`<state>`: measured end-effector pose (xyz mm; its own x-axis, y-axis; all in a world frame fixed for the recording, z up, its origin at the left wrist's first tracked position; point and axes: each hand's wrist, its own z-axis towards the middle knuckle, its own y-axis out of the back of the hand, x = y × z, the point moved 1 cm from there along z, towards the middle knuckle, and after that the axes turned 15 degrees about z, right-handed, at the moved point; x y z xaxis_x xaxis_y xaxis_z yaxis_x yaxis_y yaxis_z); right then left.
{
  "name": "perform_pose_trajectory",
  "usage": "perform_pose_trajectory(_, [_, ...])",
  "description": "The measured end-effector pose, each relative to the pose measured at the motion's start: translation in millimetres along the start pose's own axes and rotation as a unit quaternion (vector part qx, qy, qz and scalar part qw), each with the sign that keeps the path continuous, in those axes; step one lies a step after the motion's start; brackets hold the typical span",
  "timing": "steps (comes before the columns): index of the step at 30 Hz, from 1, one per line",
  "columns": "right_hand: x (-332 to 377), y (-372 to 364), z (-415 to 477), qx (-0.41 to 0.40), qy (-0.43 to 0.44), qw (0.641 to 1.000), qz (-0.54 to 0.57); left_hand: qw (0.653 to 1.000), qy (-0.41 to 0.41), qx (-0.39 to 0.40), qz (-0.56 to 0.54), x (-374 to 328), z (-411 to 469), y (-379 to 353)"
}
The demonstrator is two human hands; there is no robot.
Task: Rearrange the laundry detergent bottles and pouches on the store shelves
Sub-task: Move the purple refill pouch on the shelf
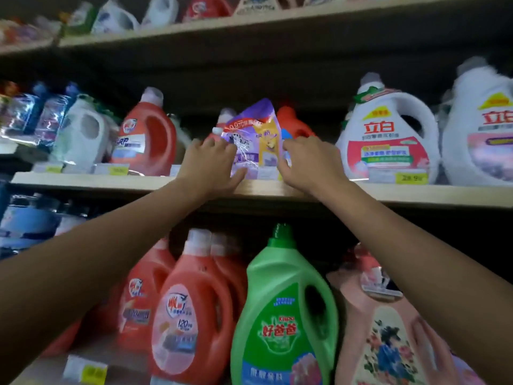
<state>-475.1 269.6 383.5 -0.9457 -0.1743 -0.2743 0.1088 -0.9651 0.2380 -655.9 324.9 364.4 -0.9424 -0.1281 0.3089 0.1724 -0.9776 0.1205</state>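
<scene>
Head view, looking up at store shelving. On the pale wooden middle shelf (388, 194), right at its front lip: purple-and-yellow soft plastic pouch (255, 134). Long axis close to vertical, small white spout cap at the upper left.

Flanked on both sides. Left hand (213, 162) on the pouch's left edge, fingers laid over the side, thumb hooked at the lower front corner. Right hand (305, 165) on the right edge, fingertips tucked toward the back, thumb in front. Read as grasping from both sides; too blurred to judge how firmly.

Relation that matters: pouch directly between the two hands, slightly above and beyond the palms. Both arms stretched up and forward to about equal reach, neither clearly nearer.

Close behind the pouch, to the right: red plastic bottle (294, 120), mostly hidden. Left of the left hand, apart from it: red handled bottle with pale cap (150, 140). Just beside the right wrist: white handled bottle with red label (388, 134). Pouch standing in the gap between those two.

Judgement: seating or straightening in progress. Next move probably a push back along the shelf's depth, away from the lip. Risk: soft pack slumping or tipping forward off the edge if let go early.
</scene>
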Motion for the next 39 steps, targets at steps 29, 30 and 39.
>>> perform_pose_trajectory(29, [-17.6, -88.5, 76.9, 0.068, -0.240, 0.915, 0.318, 0.786, -0.156, 0.192, -0.567, 14.0, 91.4, -110.7])
perform_pose_trajectory(30, [-15.6, -86.6, 75.2, 0.045, -0.245, 0.915, 0.318, 0.784, -0.148, 0.171, -0.578, 14.5, 88.0, -110.2])
perform_pose_trajectory(39, [24.4, -61.1, 78.9, -0.184, -0.181, 0.920, 0.297, 0.845, 0.038, -0.082, -0.527, 22.7, 78.5, -73.8])
